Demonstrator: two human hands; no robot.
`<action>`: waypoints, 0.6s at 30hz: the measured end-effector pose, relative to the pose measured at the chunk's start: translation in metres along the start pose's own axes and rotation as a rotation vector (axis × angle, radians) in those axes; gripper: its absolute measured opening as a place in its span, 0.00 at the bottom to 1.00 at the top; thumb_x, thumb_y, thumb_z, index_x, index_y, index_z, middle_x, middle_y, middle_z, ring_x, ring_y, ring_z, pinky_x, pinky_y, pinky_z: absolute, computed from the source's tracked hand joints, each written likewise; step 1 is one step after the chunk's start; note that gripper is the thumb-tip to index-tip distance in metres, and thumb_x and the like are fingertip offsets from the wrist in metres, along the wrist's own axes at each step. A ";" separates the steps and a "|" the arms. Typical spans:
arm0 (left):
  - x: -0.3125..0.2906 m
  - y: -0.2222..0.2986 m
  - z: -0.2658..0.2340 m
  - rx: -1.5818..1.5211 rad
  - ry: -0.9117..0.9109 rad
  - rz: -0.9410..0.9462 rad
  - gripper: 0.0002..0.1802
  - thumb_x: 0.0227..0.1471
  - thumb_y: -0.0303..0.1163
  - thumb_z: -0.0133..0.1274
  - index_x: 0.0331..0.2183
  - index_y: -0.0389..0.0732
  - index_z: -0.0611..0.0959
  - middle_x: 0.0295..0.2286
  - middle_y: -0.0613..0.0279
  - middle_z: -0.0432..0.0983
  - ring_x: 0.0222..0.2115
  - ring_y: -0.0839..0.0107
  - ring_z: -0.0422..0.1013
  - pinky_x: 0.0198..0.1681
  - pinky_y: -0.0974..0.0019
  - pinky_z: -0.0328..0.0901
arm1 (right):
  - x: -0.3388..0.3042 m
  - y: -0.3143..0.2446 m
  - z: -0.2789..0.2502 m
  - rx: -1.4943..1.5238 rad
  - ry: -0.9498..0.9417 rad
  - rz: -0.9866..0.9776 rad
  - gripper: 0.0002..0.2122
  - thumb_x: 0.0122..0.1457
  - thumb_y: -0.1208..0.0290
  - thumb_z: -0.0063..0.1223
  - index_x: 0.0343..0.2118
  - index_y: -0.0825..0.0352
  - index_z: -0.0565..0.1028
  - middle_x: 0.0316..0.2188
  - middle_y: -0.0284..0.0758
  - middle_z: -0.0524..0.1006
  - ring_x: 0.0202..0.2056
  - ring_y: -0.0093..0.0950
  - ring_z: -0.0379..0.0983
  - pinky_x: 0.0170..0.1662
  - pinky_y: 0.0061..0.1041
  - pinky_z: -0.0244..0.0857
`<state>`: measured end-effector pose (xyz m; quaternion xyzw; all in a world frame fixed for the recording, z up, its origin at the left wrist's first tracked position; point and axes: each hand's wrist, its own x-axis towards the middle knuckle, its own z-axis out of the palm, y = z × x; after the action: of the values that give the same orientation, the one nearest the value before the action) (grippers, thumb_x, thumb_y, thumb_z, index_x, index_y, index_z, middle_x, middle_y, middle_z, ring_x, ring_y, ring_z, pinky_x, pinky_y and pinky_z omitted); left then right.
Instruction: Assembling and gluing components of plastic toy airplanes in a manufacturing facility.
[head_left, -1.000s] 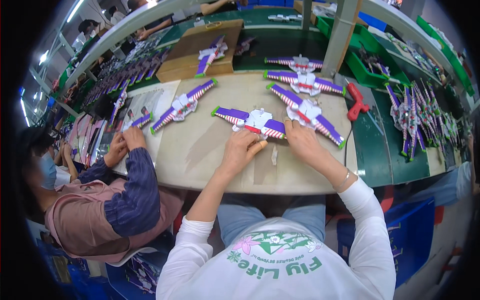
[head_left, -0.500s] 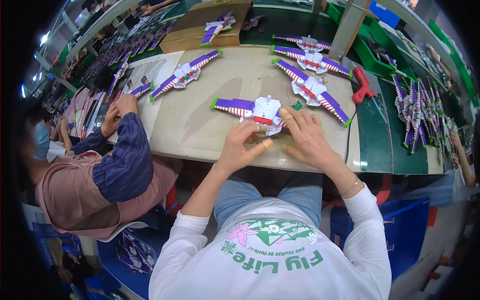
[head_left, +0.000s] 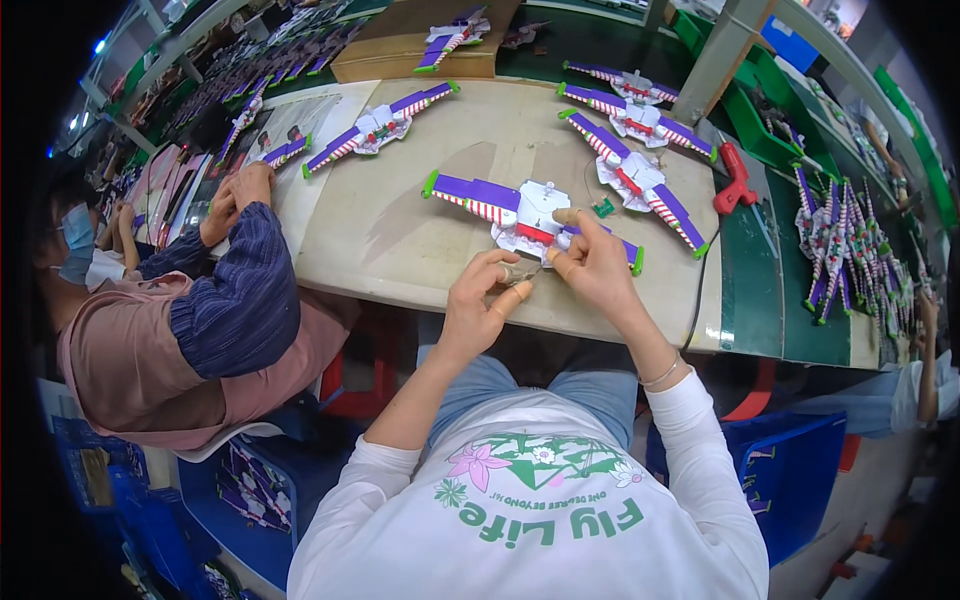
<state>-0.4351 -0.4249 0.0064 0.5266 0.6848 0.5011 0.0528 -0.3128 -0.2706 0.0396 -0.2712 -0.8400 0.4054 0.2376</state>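
Just beyond both hands on the worktop, a winged toy lies with its long axis running left to right, its right end slanting nearer the person. The right hand is closer, fingers bent over the toy's right half; the left hand curls below its middle, beside a small greyish piece. Whether either grips anything, I cannot tell.

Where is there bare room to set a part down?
On the tabletop front left, between the co-worker's hands and the left hand; and up the middle, between the upper-left winged piece and the three on the right. It's crowded at the right hand by the front winged piece, and from those three to the red glue gun.
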 end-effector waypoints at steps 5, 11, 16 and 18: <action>0.012 0.007 0.013 -0.723 -0.129 -0.313 0.05 0.56 0.25 0.53 0.35 0.35 0.74 0.34 0.62 0.76 0.27 0.80 0.72 0.31 0.75 0.67 | -0.020 -0.003 0.012 -0.203 -0.019 -0.153 0.27 0.47 0.76 0.60 0.52 0.69 0.67 0.17 0.38 0.73 0.19 0.35 0.72 0.25 0.37 0.64; 0.020 0.002 0.022 -0.785 -0.208 -0.379 0.08 0.59 0.27 0.51 0.39 0.37 0.71 0.32 0.61 0.75 0.26 0.79 0.73 0.28 0.77 0.66 | -0.041 -0.008 0.001 0.010 0.186 -0.212 0.25 0.45 0.82 0.60 0.50 0.71 0.71 0.32 0.37 0.72 0.25 0.26 0.67 0.30 0.26 0.65; 0.018 0.000 0.028 -0.761 -0.154 -0.306 0.10 0.57 0.26 0.54 0.38 0.35 0.70 0.29 0.62 0.76 0.28 0.79 0.73 0.30 0.74 0.68 | -0.021 0.005 -0.013 0.162 0.041 -0.199 0.13 0.53 0.78 0.57 0.42 0.70 0.76 0.32 0.30 0.74 0.31 0.18 0.68 0.32 0.17 0.62; 0.018 -0.001 0.026 -0.692 -0.138 -0.274 0.13 0.55 0.26 0.56 0.39 0.35 0.70 0.29 0.61 0.76 0.29 0.79 0.72 0.30 0.73 0.68 | -0.010 -0.003 -0.017 0.129 -0.043 -0.180 0.11 0.54 0.77 0.57 0.42 0.71 0.76 0.30 0.29 0.76 0.31 0.16 0.69 0.34 0.16 0.63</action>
<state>-0.4280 -0.3951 0.0014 0.4136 0.5340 0.6545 0.3398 -0.2955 -0.2696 0.0494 -0.1701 -0.8381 0.4414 0.2716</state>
